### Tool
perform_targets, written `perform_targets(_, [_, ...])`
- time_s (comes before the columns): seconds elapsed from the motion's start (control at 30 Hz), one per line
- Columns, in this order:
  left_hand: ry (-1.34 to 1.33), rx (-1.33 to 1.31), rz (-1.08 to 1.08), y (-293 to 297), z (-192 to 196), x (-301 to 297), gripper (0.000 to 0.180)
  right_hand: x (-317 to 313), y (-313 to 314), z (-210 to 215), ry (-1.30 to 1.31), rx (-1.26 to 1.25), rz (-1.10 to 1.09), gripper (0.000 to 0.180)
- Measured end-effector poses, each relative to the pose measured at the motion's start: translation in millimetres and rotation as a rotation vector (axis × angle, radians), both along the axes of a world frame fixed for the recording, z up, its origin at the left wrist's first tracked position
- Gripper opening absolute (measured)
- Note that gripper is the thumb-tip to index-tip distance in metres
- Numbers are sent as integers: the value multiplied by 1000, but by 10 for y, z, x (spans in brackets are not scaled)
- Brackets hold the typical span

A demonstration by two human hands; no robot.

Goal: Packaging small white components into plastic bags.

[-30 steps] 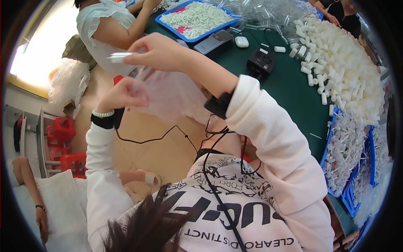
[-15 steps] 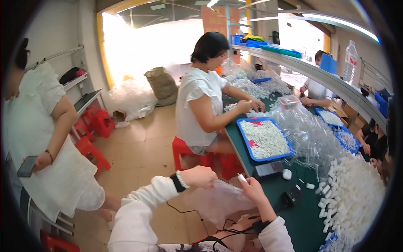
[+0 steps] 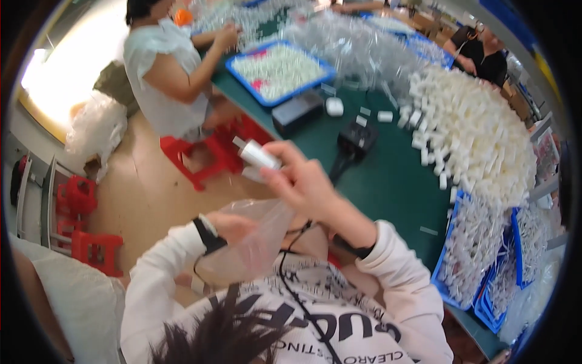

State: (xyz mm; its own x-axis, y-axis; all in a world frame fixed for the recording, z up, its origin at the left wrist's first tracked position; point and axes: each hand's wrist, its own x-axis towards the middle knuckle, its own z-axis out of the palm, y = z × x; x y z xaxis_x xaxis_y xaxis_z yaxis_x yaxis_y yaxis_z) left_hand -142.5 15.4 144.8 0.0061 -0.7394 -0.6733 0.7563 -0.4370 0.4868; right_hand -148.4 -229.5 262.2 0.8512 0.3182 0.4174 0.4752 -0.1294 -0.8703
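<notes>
Between the thumb and fingers of my right hand (image 3: 306, 185), a white cylindrical piece (image 3: 260, 156) with a narrow tip is pinched. Another whitish part shows just below it, too blurred to name. My left hand (image 3: 233, 227), lower and to the left, holds a clear plastic bag (image 3: 251, 252) over my lap; its fingertips are partly hidden by the film. The green table (image 3: 388, 158) lies to the right of my hands. On it stand a black box (image 3: 297, 112), a small white case (image 3: 334, 107) and a black plug-like device (image 3: 357, 138).
A large heap of white cylinders (image 3: 479, 133) covers the table's right side. Blue trays (image 3: 445, 285) of thin clear parts lie nearer. Beyond are a blue tray (image 3: 273, 100) of small white pieces and a clear plastic pile (image 3: 364, 48). A co-worker (image 3: 167, 67) sits at the left edge on red stools (image 3: 200, 158).
The view has swung down and to the right. My right hand has come up away from the bag with the white cylinder, and my left hand stays low with the bag.
</notes>
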Motion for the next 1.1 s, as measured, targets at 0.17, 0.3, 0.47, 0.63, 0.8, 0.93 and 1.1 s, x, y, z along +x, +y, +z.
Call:
perform_targets(0.17, [-266, 103, 39, 381, -336, -152, 59, -345, -687, -30, 172, -251, 40, 28])
perform_targets(0.3, [-1064, 737, -546, -131, 633, -64, 91, -433, -820, -158, 70, -622, 79, 25])
perform_targets(0.47, [-1469, 757, -869, -111, 757, -238, 97, -417, -575, -169, 17, -963, 51, 22])
perform_targets(0.63, [-1542, 833, -917, -415, 1398, -386, 108, -384, -150, -274, -2, -1075, 124, 28])
perform_targets(0.8, [-1620, 888, -872, -380, 1622, -404, 111, -328, -13, -414, 43, -895, 116, 29])
perform_targets(0.93, [-1765, 878, -769, -329, 1755, -367, 112, -250, 75, -502, 151, -635, 68, 31])
perform_targets(1.1, [-1787, 850, -730, -318, 1760, -248, 98, -269, 264, -512, 145, -676, 108, 46])
